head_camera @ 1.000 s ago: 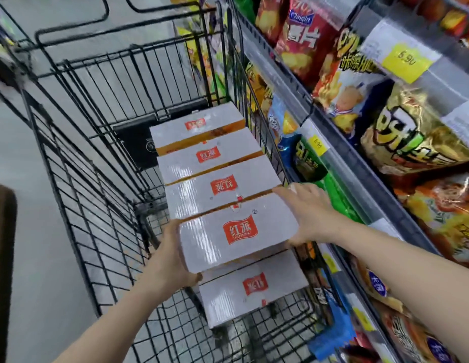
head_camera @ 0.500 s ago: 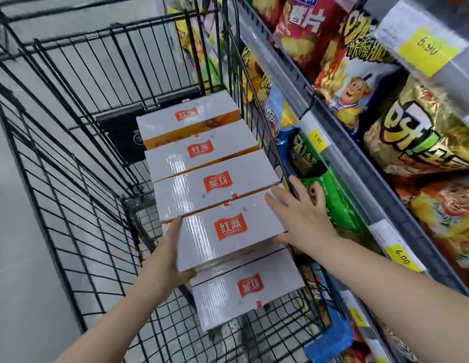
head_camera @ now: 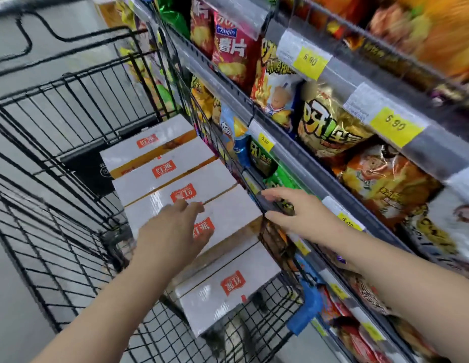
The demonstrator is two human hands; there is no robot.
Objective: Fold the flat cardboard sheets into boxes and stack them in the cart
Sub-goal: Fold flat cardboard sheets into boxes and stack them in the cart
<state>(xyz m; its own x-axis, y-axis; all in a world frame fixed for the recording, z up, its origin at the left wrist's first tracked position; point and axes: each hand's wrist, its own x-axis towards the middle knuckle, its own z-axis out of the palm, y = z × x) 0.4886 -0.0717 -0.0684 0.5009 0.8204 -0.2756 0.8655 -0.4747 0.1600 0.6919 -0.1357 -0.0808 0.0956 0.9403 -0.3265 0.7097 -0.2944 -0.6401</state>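
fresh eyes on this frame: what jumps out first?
A row of white boxes with red logos fills the right side of the black wire cart. The left hand hovers open over the fourth box; the right hand touches the cart's right rim. Bright chip bags and yellow price tags crowd the shelves at right.

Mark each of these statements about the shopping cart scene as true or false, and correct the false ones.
1. White cardboard boxes with red labels lie in the black wire shopping cart. True.
2. The left hand grips a snack bag. False: it is open above a box.
3. The right hand is by the cart's side rim. True.
4. The cart stands beside a freezer. False: shelves of snack bags with yellow price tags.
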